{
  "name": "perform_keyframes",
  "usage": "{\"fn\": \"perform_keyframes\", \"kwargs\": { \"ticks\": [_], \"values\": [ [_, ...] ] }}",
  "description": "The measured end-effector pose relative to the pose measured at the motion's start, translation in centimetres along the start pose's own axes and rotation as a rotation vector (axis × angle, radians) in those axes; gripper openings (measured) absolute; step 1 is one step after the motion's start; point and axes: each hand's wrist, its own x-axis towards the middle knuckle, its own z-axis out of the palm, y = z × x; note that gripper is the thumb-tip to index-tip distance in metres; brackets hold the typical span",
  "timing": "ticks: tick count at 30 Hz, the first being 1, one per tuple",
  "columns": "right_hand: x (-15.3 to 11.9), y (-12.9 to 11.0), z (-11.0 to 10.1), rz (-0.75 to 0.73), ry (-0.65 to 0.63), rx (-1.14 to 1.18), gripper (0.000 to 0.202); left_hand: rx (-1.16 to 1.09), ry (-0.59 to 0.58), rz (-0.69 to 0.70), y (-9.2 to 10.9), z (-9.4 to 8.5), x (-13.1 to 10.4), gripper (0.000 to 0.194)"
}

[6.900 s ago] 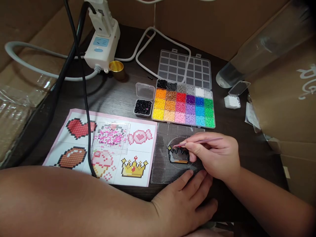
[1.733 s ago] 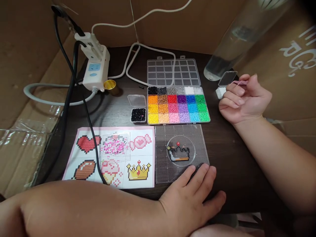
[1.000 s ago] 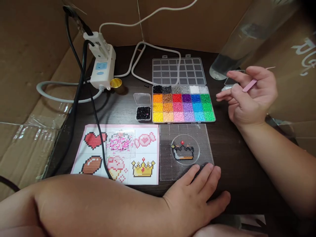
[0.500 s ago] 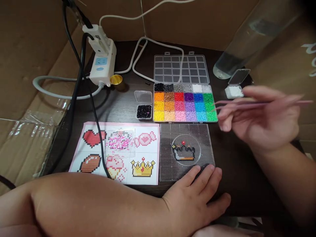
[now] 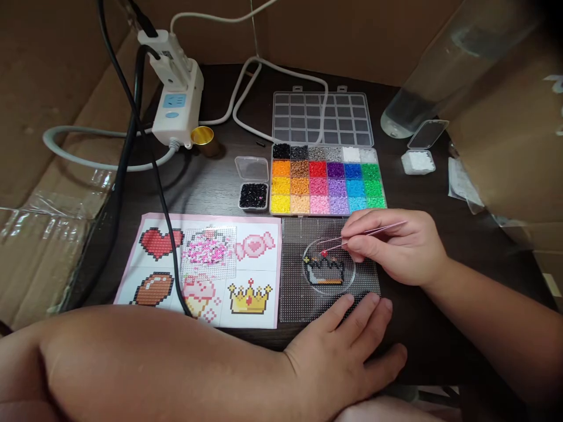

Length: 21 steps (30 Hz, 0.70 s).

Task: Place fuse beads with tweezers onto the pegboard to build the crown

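Pink tweezers are pinched in my right hand, their tips near the red bead atop a crown of fuse beads. Whether a bead sits between the tips is too small to tell. This crown, outlined in black with some grey and orange beads, lies within a clear ring on a transparent pegboard. Across the board's front edge my left hand rests flat, fingers spread, partly covering some black beads. Left of the board, a pattern sheet pictures a yellow crown, a heart and a candy.
Behind the pegboard stands an open sorting box of coloured beads. Small open boxes hold black beads and white beads. A smaller pegboard with pink beads lies on the sheet. A power strip, black cables and a gold cup are at left.
My right hand has come from the right side of the bead box, forward and left, to over the crown with the tweezers. My left hand stays in place; the view has shifted slightly.
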Motion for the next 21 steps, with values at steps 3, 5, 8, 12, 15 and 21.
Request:
{"fn": "perform_keyframes", "kwargs": {
  "ticks": [3,5,8,12,15,21],
  "values": [
    [0.06,-0.32,0.25,-0.039,0.025,-0.011,0.003,-0.013,0.015,-0.006,0.09,0.21,-0.04,0.042],
    [0.04,-0.39,0.36,-0.036,0.011,-0.050,0.003,-0.017,0.024,-0.011,0.14,0.28,-0.03,0.042],
    [-0.03,-0.18,0.45,-0.017,-0.002,-0.103,0.004,-0.014,0.028,-0.011,0.12,0.23,0.03,0.042],
    [-0.12,0.23,0.47,0.032,0.023,-0.119,0.006,-0.018,0.012,-0.005,0.06,0.15,0.11,0.042],
    [-0.13,0.40,0.45,0.025,0.012,-0.145,0.006,-0.026,0.027,-0.013,0.12,0.26,0.08,0.042],
    [-0.03,0.37,0.60,0.008,-0.019,-0.161,0.007,-0.025,0.027,-0.010,0.33,0.39,-0.16,0.042]
  ]
}}
